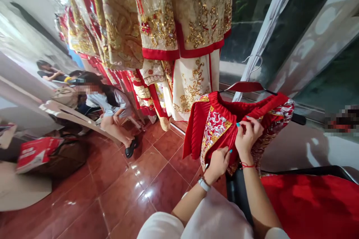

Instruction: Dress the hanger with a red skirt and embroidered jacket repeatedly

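Note:
A red embroidered garment [215, 127] with silver and gold panels hangs folded over a red hanger [246, 86] in front of me. My left hand [218, 163], with a white band at the wrist, is closed and grips the garment's lower red fabric. My right hand [248, 134], with a red thread at the wrist, pinches the red cloth higher up near the hanger bar. Both hands have teal nails.
Cream, gold and red embroidered robes [157, 33] hang on a rack above left. A person [112, 108] sits on a low seat further left on the red tile floor [134, 186]. A red box [36, 153] lies at far left. Red fabric [311, 201] covers a chair at right, by a window.

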Available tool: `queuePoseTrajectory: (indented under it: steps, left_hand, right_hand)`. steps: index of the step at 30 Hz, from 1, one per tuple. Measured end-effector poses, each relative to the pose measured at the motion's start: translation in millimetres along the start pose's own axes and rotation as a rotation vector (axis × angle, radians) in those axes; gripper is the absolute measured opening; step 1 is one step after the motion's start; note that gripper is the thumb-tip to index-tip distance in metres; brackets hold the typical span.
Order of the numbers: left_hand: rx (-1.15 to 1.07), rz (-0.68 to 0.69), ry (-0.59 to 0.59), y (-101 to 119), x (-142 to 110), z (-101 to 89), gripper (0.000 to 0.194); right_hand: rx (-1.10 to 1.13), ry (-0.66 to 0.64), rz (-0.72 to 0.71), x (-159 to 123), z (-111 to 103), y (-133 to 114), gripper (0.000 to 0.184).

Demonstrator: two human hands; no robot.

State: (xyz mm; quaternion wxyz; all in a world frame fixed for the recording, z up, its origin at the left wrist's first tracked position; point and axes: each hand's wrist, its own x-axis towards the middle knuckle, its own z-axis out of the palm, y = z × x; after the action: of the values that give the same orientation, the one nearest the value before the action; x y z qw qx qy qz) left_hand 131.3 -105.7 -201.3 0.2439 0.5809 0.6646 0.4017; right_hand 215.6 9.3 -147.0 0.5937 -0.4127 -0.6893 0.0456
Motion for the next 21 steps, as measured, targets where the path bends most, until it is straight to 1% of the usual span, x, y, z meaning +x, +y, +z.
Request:
queuePoseTrajectory:
  steps: [3,5,7,9,10,11,12,13,15,16,17,18,19,20,21]
  left_hand:
    - [-0.011,0.017,0.057,4,-1,-5.1,0.028]
    - [-0.026,0.012,0.057,1,-5,-6.4,0.028]
    - [-0.049,-0.018,0.024,-2,-10,-6.9,0.028]
    - [-0.056,-0.034,-0.045,-3,-13,-11.5,0.029]
    - [-0.055,-0.014,-0.079,-3,-12,-17.4,0.027]
    - [-0.053,0.026,-0.085,-3,-10,-26.4,0.024]
    - [-0.054,0.080,-0.047,-3,-6,-39.1,0.020]
    - [-0.060,0.140,0.032,-2,2,-55.2,0.022]
    - [-0.076,0.228,0.309,-1,27,-95.4,0.042]
    - [-0.074,0.262,0.431,0,45,-117.6,0.048]
    - [-0.065,0.291,0.528,0,66,-139.7,0.051]
    - [-0.041,0.323,0.573,1,88,-160.5,0.051]
    - [-0.023,0.350,0.577,1,112,-179.0,0.049]
    - [-0.020,0.368,0.521,1,136,-194.5,0.045]
    - [-0.041,0.359,0.409,0,160,-206.9,0.041]
  right_hand:
    - [-0.040,-0.023,-0.033,19,3,-1,0.022]
    - [-0.024,-0.084,-0.052,21,6,2,0.024]
    - [0.012,-0.140,-0.051,17,5,8,0.025]
    - [0.070,-0.162,-0.033,17,0,14,0.025]
    - [0.091,-0.144,-0.020,20,-4,17,0.023]
    - [0.096,-0.100,-0.003,27,-10,20,0.021]
    - [0.076,-0.029,0.016,36,-17,25,0.020]
    - [0.030,0.063,0.035,49,-23,30,0.020]
    - [-0.109,0.239,0.070,77,-36,43,0.024]
    - [-0.170,0.277,0.081,91,-40,52,0.029]
    - [-0.202,0.264,0.085,103,-44,61,0.037]
    - [-0.204,0.204,0.082,112,-45,71,0.044]
    - [-0.177,0.121,0.077,119,-45,81,0.050]
    - [-0.136,0.040,0.074,122,-45,90,0.052]
    - [-0.092,-0.017,0.074,123,-43,98,0.051]
